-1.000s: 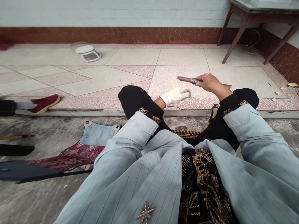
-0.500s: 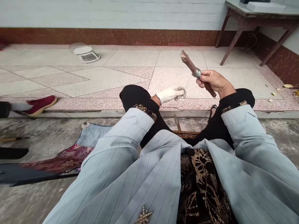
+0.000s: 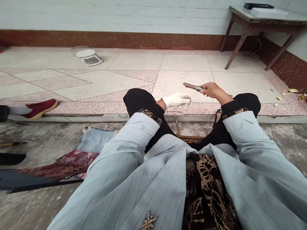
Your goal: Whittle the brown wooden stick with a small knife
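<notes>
My right hand [image 3: 213,90] grips a short brown stick [image 3: 190,85], its fingers closed near the coil of silvery wire [image 3: 198,88] wound round the wood. The far end of the stick points left and lies nearly level; my fingers hide the near end. Below and to the left, my left hand [image 3: 177,100] wears a white knitted glove, with its fingers curled together. Half a second ago a thin strand of wire ran from the coil down to this glove; now the strand is too fine to make out.
A wooden table [image 3: 244,25] stands at the back right, and a small white stool [image 3: 88,56] at the back left. Another person's red shoe [image 3: 43,108] rests by the step edge [image 3: 115,117]. Denim and floral cloth [image 3: 96,140] lies left of my knees.
My right hand has lowered and turned the stick from a steep slant to nearly level. My gloved left hand has barely moved.
</notes>
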Motion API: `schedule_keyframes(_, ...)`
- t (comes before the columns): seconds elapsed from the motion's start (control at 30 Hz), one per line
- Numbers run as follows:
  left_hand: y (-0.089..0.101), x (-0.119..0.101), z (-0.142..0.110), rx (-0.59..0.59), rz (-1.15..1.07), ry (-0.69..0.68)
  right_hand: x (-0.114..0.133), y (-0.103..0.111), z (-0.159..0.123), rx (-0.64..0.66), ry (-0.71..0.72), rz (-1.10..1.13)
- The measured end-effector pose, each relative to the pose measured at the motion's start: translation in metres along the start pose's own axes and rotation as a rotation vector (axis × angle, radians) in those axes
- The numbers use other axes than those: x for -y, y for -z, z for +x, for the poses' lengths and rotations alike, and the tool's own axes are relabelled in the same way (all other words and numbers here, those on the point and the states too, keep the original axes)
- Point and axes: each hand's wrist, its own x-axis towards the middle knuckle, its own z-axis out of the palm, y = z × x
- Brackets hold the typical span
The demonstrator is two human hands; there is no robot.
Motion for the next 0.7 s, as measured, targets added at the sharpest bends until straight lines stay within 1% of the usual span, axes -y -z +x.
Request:
schedule_keyframes(0.03, 0.002, 0.001, 0.001, -0.008, 0.024, -0.001, -0.001, -0.002, 0.0, 0.058, 0.001, -0.106)
schedule_keyframes(0.07, 0.004, 0.002, 0.001, -0.017, 0.041, 0.0, -0.002, -0.005, -0.001, 0.152, 0.006, -0.18)
schedule_keyframes(0.1, 0.006, 0.003, 0.002, -0.025, 0.054, 0.004, -0.002, -0.007, -0.002, 0.278, 0.018, -0.213)
schedule_keyframes(0.13, 0.007, 0.003, 0.002, -0.031, 0.061, 0.007, -0.002, -0.008, -0.004, 0.435, 0.041, -0.207)
schedule_keyframes(0.2, 0.009, 0.002, 0.003, -0.029, 0.062, 0.01, -0.001, -0.006, -0.009, 0.777, 0.124, -0.096)
schedule_keyframes(0.23, 0.009, 0.001, 0.002, -0.023, 0.052, 0.007, 0.001, -0.003, -0.012, 0.91, 0.185, -0.009)
schedule_keyframes(0.27, 0.009, -0.001, 0.002, -0.022, 0.032, 0.002, 0.003, 0.001, -0.015, 0.985, 0.249, 0.092)
schedule_keyframes(0.3, 0.008, -0.003, 0.001, -0.031, 0.001, -0.008, 0.005, 0.006, -0.019, 1.004, 0.307, 0.191)
schedule_keyframes(0.33, 0.008, -0.005, 0.0, -0.047, -0.039, -0.022, 0.007, 0.012, -0.022, 0.914, 0.353, 0.315)
schedule_keyframes(0.37, 0.008, -0.006, 0.0, -0.064, -0.083, -0.038, 0.009, 0.017, -0.025, 0.766, 0.367, 0.452)
schedule_keyframes(0.43, 0.007, -0.006, -0.001, -0.073, -0.148, -0.066, 0.01, 0.024, -0.028, 0.468, 0.327, 0.655)
schedule_keyframes(0.47, 0.006, -0.005, 0.0, -0.057, -0.161, -0.071, 0.009, 0.025, -0.028, 0.355, 0.291, 0.718)
schedule_keyframes(0.5, 0.005, -0.004, 0.0, -0.029, -0.162, -0.068, 0.008, 0.024, -0.026, 0.281, 0.255, 0.757)
schedule_keyframes(0.53, 0.004, -0.002, 0.001, 0.0, -0.158, -0.06, 0.006, 0.022, -0.024, 0.242, 0.221, 0.775)
schedule_keyframes(0.6, 0.0, 0.001, 0.002, 0.039, -0.152, -0.041, 0.002, 0.016, -0.017, 0.215, 0.163, 0.773)
schedule_keyframes(0.7, -0.004, 0.002, 0.004, 0.038, -0.145, -0.014, 0.0, 0.009, -0.01, 0.163, 0.082, 0.745)
